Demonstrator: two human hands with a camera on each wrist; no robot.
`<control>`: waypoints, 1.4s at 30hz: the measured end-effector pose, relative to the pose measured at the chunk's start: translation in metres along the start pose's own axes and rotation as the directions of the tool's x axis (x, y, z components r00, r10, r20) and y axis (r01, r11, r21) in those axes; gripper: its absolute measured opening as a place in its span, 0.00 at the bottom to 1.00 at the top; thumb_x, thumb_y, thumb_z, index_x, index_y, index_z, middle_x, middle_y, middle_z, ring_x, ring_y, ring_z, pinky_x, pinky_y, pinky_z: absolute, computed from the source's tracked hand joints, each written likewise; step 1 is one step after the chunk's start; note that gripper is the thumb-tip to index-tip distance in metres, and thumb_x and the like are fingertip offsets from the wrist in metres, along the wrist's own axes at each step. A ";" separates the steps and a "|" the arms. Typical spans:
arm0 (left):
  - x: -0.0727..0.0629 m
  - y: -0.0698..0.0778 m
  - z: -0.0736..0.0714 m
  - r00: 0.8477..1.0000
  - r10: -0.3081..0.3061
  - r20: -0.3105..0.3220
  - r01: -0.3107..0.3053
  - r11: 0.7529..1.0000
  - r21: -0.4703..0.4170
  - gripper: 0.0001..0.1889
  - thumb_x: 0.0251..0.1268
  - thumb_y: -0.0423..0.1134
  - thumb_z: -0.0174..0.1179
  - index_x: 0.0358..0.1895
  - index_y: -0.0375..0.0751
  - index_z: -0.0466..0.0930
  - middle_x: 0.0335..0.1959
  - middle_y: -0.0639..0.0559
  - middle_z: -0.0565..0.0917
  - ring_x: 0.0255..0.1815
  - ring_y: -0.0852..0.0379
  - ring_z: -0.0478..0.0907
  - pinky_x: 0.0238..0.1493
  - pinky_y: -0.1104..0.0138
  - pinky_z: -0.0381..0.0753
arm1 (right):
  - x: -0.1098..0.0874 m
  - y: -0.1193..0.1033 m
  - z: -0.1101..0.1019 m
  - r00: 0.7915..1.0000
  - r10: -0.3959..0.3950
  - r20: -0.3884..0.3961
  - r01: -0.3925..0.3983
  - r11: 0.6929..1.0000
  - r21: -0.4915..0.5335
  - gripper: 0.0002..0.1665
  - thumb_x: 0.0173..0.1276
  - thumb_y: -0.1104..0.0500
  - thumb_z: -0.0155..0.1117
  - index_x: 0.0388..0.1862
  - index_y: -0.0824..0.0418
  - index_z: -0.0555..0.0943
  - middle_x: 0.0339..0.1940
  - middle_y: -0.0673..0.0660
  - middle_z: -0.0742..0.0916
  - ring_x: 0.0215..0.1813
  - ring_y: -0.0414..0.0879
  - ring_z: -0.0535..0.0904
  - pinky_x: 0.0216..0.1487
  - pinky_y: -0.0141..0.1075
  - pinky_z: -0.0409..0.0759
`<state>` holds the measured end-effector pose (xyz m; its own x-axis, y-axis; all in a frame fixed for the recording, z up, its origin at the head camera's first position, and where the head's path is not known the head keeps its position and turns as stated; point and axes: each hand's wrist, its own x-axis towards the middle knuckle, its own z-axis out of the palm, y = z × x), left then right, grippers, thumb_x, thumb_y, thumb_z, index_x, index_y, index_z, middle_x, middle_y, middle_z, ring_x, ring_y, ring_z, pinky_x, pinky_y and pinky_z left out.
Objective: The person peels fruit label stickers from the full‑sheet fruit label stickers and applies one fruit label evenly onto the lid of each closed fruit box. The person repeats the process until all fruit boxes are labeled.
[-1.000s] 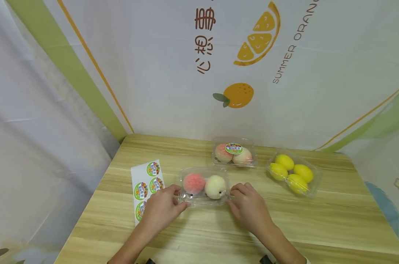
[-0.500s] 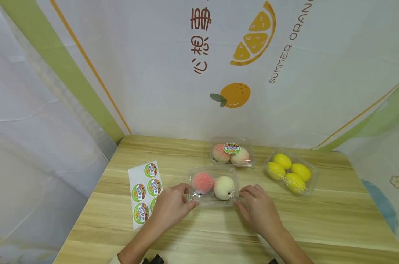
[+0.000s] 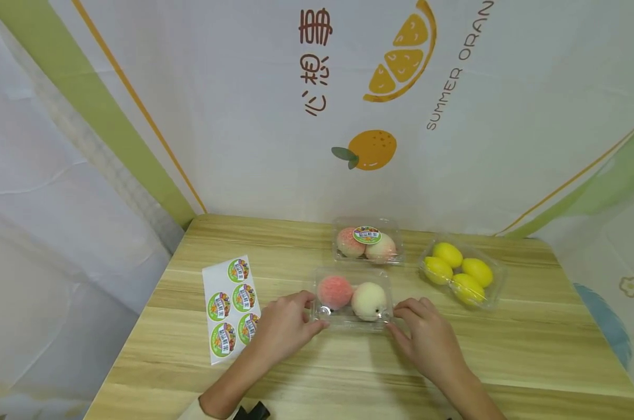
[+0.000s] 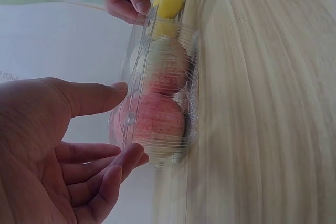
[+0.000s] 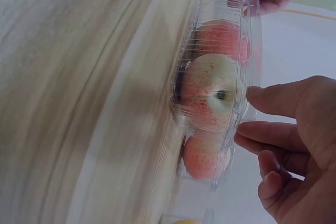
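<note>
A clear plastic clamshell box lies on the wooden table in front of me. Inside are two peaches: a pinkish-red peach on the left and a pale cream peach on the right. My left hand pinches the rim at the box's left end, thumb on one side and fingers on the other. At the opposite end, my right hand holds the rim between thumb and index finger, as the right wrist view shows. The lid sits down over the peaches.
Behind stands a second clear box of peaches with a round fruit sticker on its lid. To its right is a clear box of yellow lemons. A sheet of round stickers lies at the left. A printed curtain hangs behind.
Both hands and the box between them have shifted to the right along the table. The sticker sheet shows more fully now. The head view has turned slightly.
</note>
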<state>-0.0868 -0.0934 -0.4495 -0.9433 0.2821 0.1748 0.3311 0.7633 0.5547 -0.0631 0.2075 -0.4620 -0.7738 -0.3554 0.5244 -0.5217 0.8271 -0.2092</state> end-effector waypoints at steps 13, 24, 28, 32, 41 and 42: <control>0.005 0.007 0.008 0.999 0.048 0.014 -0.048 0.999 0.024 0.24 0.57 0.49 0.85 0.50 0.38 0.90 0.25 0.58 0.84 0.26 0.64 0.78 0.31 0.61 0.80 | -0.008 0.008 -0.009 1.000 0.019 0.010 -0.019 1.000 -0.013 0.16 0.53 0.60 0.91 0.36 0.63 0.91 0.41 0.51 0.90 0.40 0.45 0.80 0.36 0.40 0.85; 0.006 0.012 0.009 0.998 0.062 0.028 -0.062 0.997 0.034 0.25 0.57 0.48 0.85 0.51 0.37 0.90 0.30 0.55 0.89 0.28 0.62 0.83 0.34 0.56 0.83 | -0.012 0.009 -0.014 0.999 0.044 0.028 -0.043 0.999 -0.006 0.15 0.53 0.61 0.91 0.35 0.62 0.91 0.42 0.50 0.91 0.40 0.43 0.80 0.34 0.38 0.85; 0.007 0.010 0.009 0.998 0.053 0.036 -0.054 0.998 0.025 0.24 0.59 0.48 0.84 0.52 0.37 0.90 0.30 0.54 0.90 0.28 0.62 0.83 0.34 0.56 0.84 | -0.011 0.009 -0.015 0.998 0.051 0.032 -0.051 0.999 -0.009 0.16 0.52 0.61 0.92 0.35 0.62 0.91 0.42 0.49 0.90 0.40 0.43 0.80 0.34 0.38 0.85; 0.007 0.006 0.009 0.998 0.043 0.038 -0.043 0.999 0.012 0.23 0.60 0.48 0.84 0.52 0.39 0.89 0.37 0.52 0.92 0.30 0.64 0.84 0.34 0.58 0.83 | -0.010 0.009 -0.014 0.998 0.051 0.038 -0.051 0.999 -0.010 0.17 0.51 0.61 0.93 0.35 0.61 0.92 0.42 0.49 0.90 0.40 0.43 0.81 0.35 0.38 0.85; 0.005 0.005 0.007 0.998 0.036 0.054 -0.035 0.999 -0.015 0.24 0.62 0.48 0.82 0.56 0.39 0.89 0.43 0.52 0.94 0.32 0.63 0.85 0.35 0.59 0.84 | -0.007 0.014 -0.015 0.999 0.039 0.032 -0.038 0.999 -0.025 0.16 0.50 0.57 0.93 0.32 0.57 0.91 0.39 0.48 0.90 0.37 0.43 0.81 0.32 0.38 0.85; 0.004 0.004 0.007 0.998 0.033 0.058 -0.032 0.999 -0.018 0.25 0.63 0.48 0.82 0.57 0.39 0.88 0.43 0.51 0.94 0.32 0.63 0.85 0.35 0.59 0.84 | -0.007 0.014 -0.015 0.999 0.043 0.033 -0.042 0.999 -0.025 0.16 0.50 0.56 0.93 0.31 0.56 0.90 0.39 0.47 0.90 0.37 0.43 0.81 0.32 0.38 0.84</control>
<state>-0.0887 -0.0852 -0.4519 -0.9290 0.3404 0.1449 0.3603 0.7433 0.5637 -0.0599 0.2283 -0.4561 -0.8068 -0.3338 0.4875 -0.4795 0.8520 -0.2103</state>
